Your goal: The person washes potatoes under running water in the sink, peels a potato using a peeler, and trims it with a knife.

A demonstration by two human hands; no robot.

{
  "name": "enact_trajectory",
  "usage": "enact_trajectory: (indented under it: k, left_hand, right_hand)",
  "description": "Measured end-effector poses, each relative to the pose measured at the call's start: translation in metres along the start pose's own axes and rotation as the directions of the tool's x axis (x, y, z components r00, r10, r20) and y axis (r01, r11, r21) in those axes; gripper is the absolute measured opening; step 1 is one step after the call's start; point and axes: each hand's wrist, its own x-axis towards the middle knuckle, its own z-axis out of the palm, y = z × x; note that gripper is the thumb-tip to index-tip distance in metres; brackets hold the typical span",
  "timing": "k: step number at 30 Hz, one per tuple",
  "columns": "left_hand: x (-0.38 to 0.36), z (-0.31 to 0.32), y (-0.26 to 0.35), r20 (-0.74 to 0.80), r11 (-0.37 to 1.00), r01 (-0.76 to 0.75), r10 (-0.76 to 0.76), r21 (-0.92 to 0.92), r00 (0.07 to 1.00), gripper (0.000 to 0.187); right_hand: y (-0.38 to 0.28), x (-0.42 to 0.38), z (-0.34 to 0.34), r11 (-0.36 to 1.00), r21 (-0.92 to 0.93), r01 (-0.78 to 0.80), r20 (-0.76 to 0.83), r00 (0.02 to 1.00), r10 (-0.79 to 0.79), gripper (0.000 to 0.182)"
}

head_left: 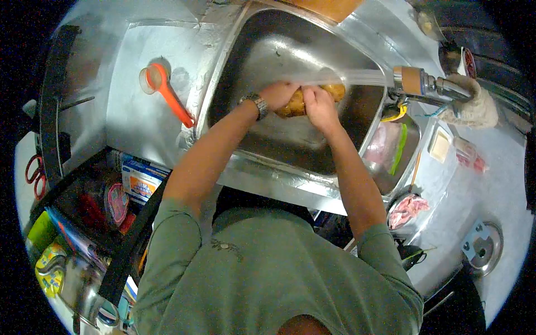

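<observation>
Yellow-brown potatoes (pixel 296 106) are held low in the steel sink (pixel 262 61), under a stream of water. My left hand (pixel 281 95), with a watch on its wrist, is closed on them from the left. From the right, my right hand (pixel 320 107) grips them with its thumb on top. Another rounded yellow-brown part (pixel 335 91) shows beyond the right knuckles. The fingers' undersides are hidden. Water runs leftward in this view from the faucet (pixel 416 82) over both hands.
An orange-handled strainer-like tool (pixel 167 95) lies on the left counter. Right of the sink are a small basin with a green-edged bag (pixel 388 145), a bowl of pinkish meat (pixel 407 212) and a drain strainer (pixel 484 248). A black bin (pixel 106 206) holding packages stands lower left.
</observation>
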Motion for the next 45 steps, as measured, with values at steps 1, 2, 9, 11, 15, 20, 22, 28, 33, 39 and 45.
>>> enact_trajectory:
  k: [1, 2, 9, 11, 15, 20, 22, 28, 33, 39, 45]
  left_hand:
    - [-0.001, 0.001, -0.001, 0.036, 1.0, -0.01, 0.011, -0.001, 0.999, 0.052]
    - [-0.003, 0.001, -0.001, 0.072, 1.0, -0.021, 0.021, -0.003, 0.997, 0.052]
    - [-0.055, -0.012, 0.039, 0.102, 0.892, 0.008, 0.042, -0.451, 0.994, 0.059]
    - [-0.06, -0.014, 0.038, 0.182, 0.899, 0.073, 0.007, -0.433, 0.983, 0.07]
    - [-0.061, -0.012, 0.034, 0.143, 0.886, 0.008, 0.066, -0.464, 0.987, 0.074]
    - [-0.065, -0.005, 0.034, 0.045, 0.916, -0.041, 0.064, -0.399, 0.997, 0.069]
    - [-0.07, -0.008, 0.048, 0.015, 0.929, 0.002, 0.004, -0.369, 1.0, 0.064]
    - [-0.07, 0.001, 0.028, -0.062, 0.921, -0.142, 0.128, -0.362, 0.99, 0.057]
    - [-0.068, -0.004, 0.031, -0.073, 0.921, -0.201, 0.187, -0.334, 0.98, 0.057]
    - [-0.065, 0.001, 0.029, -0.158, 0.956, -0.284, 0.271, -0.071, 0.95, 0.054]
    - [-0.066, 0.003, 0.027, -0.127, 0.958, -0.257, 0.242, -0.124, 0.962, 0.055]
  right_hand:
    - [0.003, 0.005, 0.0, 1.0, -0.006, -0.008, 0.024, 1.0, 0.008, 0.049]
    - [0.006, 0.007, -0.001, 1.0, -0.012, -0.015, 0.048, 0.999, 0.015, 0.049]
    - [0.011, 0.019, -0.01, 0.969, -0.21, 0.127, 0.119, 0.987, -0.104, 0.047]
    - [0.015, 0.023, -0.01, 0.932, -0.276, 0.236, 0.229, 0.958, -0.175, 0.039]
    - [-0.002, 0.017, -0.015, 0.916, -0.323, 0.238, 0.234, 0.958, -0.166, 0.034]
    - [0.0, 0.016, -0.014, 0.888, -0.324, 0.326, 0.156, 0.944, -0.289, 0.04]
    - [0.0, 0.016, -0.013, 0.907, -0.28, 0.315, 0.117, 0.949, -0.293, 0.038]
    - [-0.002, 0.013, -0.011, 0.967, -0.138, 0.212, 0.034, 0.977, -0.21, 0.041]
    - [-0.011, 0.008, -0.012, 0.971, -0.135, 0.2, -0.023, 0.979, -0.205, 0.043]
    - [-0.025, 0.003, -0.022, 0.955, -0.22, 0.201, -0.022, 0.977, -0.211, 0.041]
    - [-0.023, 0.001, -0.021, 0.946, -0.277, 0.17, -0.024, 0.983, -0.184, 0.039]
